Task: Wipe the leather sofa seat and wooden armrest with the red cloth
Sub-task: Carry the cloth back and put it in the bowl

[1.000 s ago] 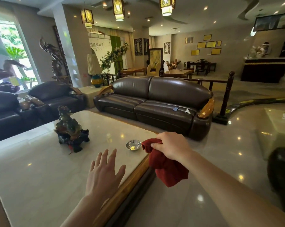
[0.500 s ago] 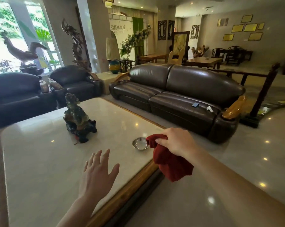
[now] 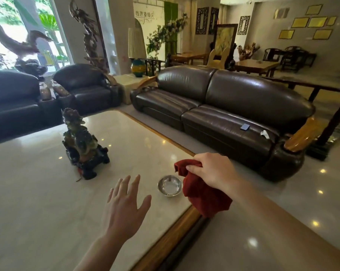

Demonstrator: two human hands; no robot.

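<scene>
Pre-wipe stage: no contact with sofa yet.
Grips red cloth [image 3: 204, 196] in right hand [image 3: 212, 171], at 3 o'clock of metal bowl [image 3: 169, 185]; holds left hand [image 3: 124, 208] open above surface [image 3: 38, 192]. Leaves sofa seat [image 3: 224, 122] and wooden armrest [image 3: 302, 136], at 1 o'clock, well apart, unwiped. Likely requires clearing dark flat item [image 3: 245, 126] and small white item [image 3: 264, 133] from seat.

Steel bowl [image 3: 169, 185] — carved figurine [image 3: 81, 142] — marble table [image 3: 38, 192]

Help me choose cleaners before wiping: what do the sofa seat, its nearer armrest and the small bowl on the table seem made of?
Sofa seat: dark brown leather or a look-alike, glossy, with creases and soft highlights.
Armrest: polished wood, golden-orange, with a shine along its curve.
Bowl: metal, likely steel, mirror-bright and reflective inside.
</scene>
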